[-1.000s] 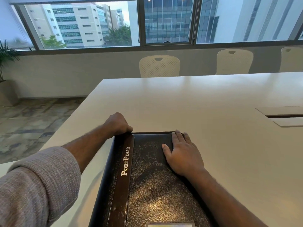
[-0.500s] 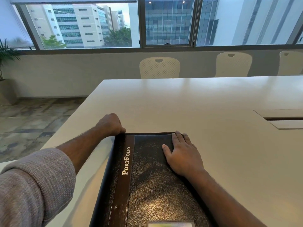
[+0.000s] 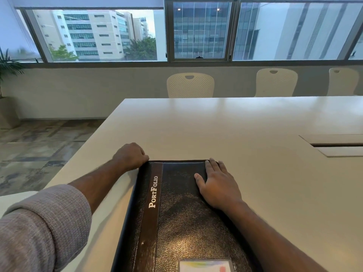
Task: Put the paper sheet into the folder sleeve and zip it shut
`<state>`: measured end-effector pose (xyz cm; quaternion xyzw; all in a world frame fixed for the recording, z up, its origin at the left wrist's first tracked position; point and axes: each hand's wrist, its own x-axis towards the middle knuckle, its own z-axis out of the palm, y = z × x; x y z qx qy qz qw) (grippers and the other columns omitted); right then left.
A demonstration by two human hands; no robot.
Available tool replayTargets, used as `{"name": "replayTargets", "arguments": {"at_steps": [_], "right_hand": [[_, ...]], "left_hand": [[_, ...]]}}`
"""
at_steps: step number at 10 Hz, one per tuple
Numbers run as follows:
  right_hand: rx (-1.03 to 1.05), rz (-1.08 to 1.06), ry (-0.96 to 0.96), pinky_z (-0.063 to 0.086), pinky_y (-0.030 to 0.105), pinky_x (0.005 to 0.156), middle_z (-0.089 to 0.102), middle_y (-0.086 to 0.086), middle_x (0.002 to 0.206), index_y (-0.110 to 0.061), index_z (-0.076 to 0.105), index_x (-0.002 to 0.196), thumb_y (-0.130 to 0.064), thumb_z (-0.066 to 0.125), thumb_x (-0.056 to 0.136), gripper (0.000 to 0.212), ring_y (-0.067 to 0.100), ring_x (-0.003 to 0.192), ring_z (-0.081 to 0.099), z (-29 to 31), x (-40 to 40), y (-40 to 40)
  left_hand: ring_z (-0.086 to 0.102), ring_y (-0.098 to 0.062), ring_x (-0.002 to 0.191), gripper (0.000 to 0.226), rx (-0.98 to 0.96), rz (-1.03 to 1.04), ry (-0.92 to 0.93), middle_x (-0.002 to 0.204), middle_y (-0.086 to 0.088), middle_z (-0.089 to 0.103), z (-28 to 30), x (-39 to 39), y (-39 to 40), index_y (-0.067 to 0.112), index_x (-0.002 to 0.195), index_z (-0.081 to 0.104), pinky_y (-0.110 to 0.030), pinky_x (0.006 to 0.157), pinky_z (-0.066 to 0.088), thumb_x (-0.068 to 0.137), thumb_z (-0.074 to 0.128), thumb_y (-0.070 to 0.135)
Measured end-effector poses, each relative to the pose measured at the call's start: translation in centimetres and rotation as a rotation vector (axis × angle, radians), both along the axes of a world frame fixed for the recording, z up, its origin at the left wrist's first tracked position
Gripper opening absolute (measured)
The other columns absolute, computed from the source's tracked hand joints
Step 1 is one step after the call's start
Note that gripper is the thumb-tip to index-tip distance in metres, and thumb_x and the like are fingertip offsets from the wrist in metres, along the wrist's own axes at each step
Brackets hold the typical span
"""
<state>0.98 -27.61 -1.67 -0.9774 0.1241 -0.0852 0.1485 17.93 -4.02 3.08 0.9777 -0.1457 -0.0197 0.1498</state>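
A black leather folder [image 3: 182, 222] with a brown strip reading "PortFolio" lies closed on the white table [image 3: 225, 130] in front of me. My left hand [image 3: 130, 156] sits at the folder's far left corner with its fingers curled tightly against the edge where the zip runs. The zip pull is hidden under the fingers. My right hand [image 3: 217, 183] lies flat on the far right part of the cover, fingers straight, pressing it down. No paper sheet shows outside the folder. A clear card window [image 3: 205, 266] sits at the cover's near edge.
A recessed cable hatch [image 3: 335, 145] is set into the table at the right. Three white chairs [image 3: 190, 85] stand along the far side under the windows. The table's left edge drops to a tiled floor [image 3: 39, 150], with a potted plant [image 3: 7, 75] beyond.
My left hand has slid leftward along the folder's far edge, from just over the top edge to the far left corner. My right hand stays flat on the cover.
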Motion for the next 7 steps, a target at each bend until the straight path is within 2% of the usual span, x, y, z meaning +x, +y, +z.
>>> {"name": "replayTargets", "arguments": {"at_steps": [1, 2, 3, 4, 5, 6, 7], "right_hand": [[-0.007, 0.005, 0.003, 0.012, 0.039, 0.12, 0.015, 0.0, 0.163, -0.017, 0.018, 0.154, -0.063, 0.021, 0.095, 0.075, 0.022, 0.15, 0.005, 0.1, 0.0, 0.0], [-0.01, 0.005, 0.017, 0.013, 0.04, 0.12, 0.016, 0.002, 0.163, -0.016, 0.019, 0.154, -0.061, 0.022, 0.095, 0.074, 0.024, 0.15, 0.006, 0.3, 0.0, 0.0], [-0.004, 0.011, 0.037, 0.013, 0.041, 0.119, 0.015, 0.003, 0.163, -0.016, 0.019, 0.154, -0.06, 0.023, 0.096, 0.073, 0.026, 0.15, 0.006, 0.5, -0.1, 0.1], [0.015, 0.016, 0.018, 0.011, 0.04, 0.12, 0.016, 0.004, 0.163, -0.015, 0.019, 0.154, -0.059, 0.027, 0.096, 0.073, 0.025, 0.15, 0.007, 0.8, -0.2, 0.2], [-0.004, 0.037, -0.062, 0.005, 0.037, 0.12, 0.017, 0.003, 0.163, -0.016, 0.018, 0.154, -0.06, 0.034, 0.096, 0.075, 0.021, 0.151, 0.005, 1.2, -0.4, 0.3], [-0.018, 0.054, -0.16, 0.001, 0.034, 0.12, 0.013, 0.002, 0.164, -0.018, 0.017, 0.155, -0.062, 0.036, 0.094, 0.077, 0.018, 0.151, 0.002, 1.9, -1.1, 0.7], [-0.096, 0.073, -0.211, -0.001, 0.033, 0.12, 0.008, 0.001, 0.164, -0.018, 0.013, 0.155, -0.065, 0.034, 0.093, 0.081, 0.017, 0.15, -0.002, 2.5, -1.6, 1.0]], "left_hand": [[0.058, -0.026, 0.108, 0.038, 0.01, 0.059, -0.083, 0.121, -0.011, 0.063, -1.0, -1.0, 0.8, 0.01, 0.117, 0.064, -0.039, 0.089, 0.049, 0.094, 0.049, 0.036], [0.052, -0.03, 0.118, 0.05, 0.009, 0.079, -0.176, 0.131, -0.012, 0.055, -2.1, -2.5, 2.0, 0.012, 0.132, 0.052, -0.043, 0.094, 0.045, 0.097, 0.044, 0.046], [0.048, -0.028, 0.125, 0.062, -0.004, -0.002, -0.325, 0.138, -0.01, 0.052, -2.8, -4.5, 2.9, 0.013, 0.139, 0.045, -0.043, 0.099, 0.042, 0.094, 0.043, 0.056], [0.035, -0.025, 0.138, 0.078, -0.028, -0.127, -0.392, 0.15, -0.009, 0.041, -2.9, -6.8, 3.1, 0.013, 0.148, 0.034, -0.041, 0.11, 0.032, 0.091, 0.038, 0.066], [0.008, -0.018, 0.149, 0.092, 0.024, -0.186, -0.385, 0.163, -0.002, 0.011, -3.0, -8.5, 3.0, 0.018, 0.155, 0.008, -0.036, 0.117, 0.013, 0.086, 0.024, 0.076], [-0.019, -0.011, 0.146, 0.095, 0.027, -0.187, -0.384, 0.16, 0.006, -0.019, -2.6, -9.6, 3.1, 0.024, 0.152, -0.015, -0.032, 0.118, -0.006, 0.081, 0.009, 0.082], [-0.028, -0.012, 0.143, 0.095, 0.062, -0.186, -0.442, 0.158, 0.005, -0.028, -1.7, -10.2, 3.4, 0.023, 0.15, -0.02, -0.033, 0.117, -0.013, 0.08, 0.003, 0.081]]}}
